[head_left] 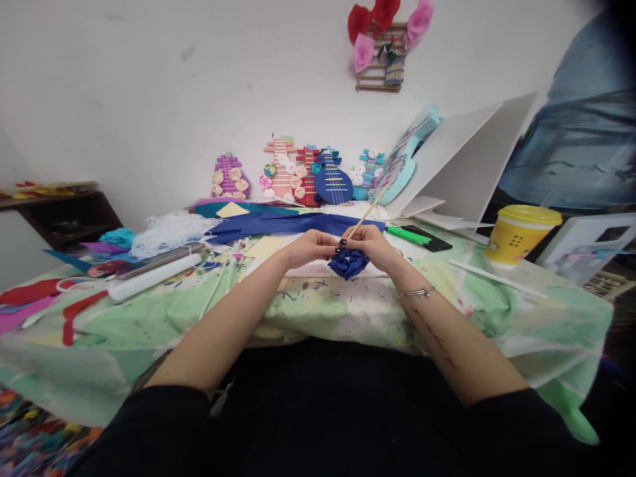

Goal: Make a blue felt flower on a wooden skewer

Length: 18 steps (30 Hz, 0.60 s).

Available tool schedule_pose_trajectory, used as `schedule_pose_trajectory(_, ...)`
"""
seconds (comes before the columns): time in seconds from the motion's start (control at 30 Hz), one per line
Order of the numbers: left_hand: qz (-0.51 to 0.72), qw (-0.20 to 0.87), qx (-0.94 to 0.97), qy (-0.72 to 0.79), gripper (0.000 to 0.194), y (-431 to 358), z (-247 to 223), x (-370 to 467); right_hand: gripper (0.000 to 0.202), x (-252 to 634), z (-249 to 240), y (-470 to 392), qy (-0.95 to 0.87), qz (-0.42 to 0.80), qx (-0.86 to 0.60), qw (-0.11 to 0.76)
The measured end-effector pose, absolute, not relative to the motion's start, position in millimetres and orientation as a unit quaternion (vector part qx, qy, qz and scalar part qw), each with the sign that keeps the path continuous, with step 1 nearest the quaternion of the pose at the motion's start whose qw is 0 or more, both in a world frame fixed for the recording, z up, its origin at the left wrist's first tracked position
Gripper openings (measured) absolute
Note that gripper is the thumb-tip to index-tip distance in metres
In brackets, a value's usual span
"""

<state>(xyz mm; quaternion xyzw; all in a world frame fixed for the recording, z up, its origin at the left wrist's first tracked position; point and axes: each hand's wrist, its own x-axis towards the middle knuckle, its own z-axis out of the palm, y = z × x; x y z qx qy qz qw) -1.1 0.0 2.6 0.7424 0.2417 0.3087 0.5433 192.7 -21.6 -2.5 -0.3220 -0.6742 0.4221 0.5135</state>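
Observation:
A dark blue crumpled paper flower (349, 264) hangs just above the table's near edge, below my fingertips. My left hand (314, 246) comes in from the left, its fingers pinched at the top of the flower. My right hand (368, 245) is closed beside it, fingertips almost meeting the left ones. A thin wooden stick (368, 211) slants up and away from between the right fingers; its lower end is hidden by the hand and flower. Behind the hands, dark blue paper (268, 226) lies in a long folded strip.
A green utility knife (408, 235) lies by a black phone (437, 241). The yellow lidded cup (521, 235) stands right, near a white stick (497, 278). At left are white string (171, 233) and a white roll (154, 277). Several decorated paper instruments (334, 179) lean against the wall.

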Motion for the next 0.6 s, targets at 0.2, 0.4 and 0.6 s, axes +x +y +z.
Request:
schedule_pose_trajectory(0.2,0.340,0.512,0.750,0.245,0.034,3,1,-1,0.036,193,-5,-19,-0.663,0.449,-0.313,0.510)
schedule_pose_trajectory(0.4,0.408,0.501,0.711,0.277,0.034,10,0,1,0.042,191,-3,-21,-0.594,0.537,-0.298,0.520)
schedule_pose_trajectory(0.6,0.436,0.507,0.686,0.287,0.038,14,-1,1,0.039,195,-1,-23,-0.575,0.581,-0.280,0.504)
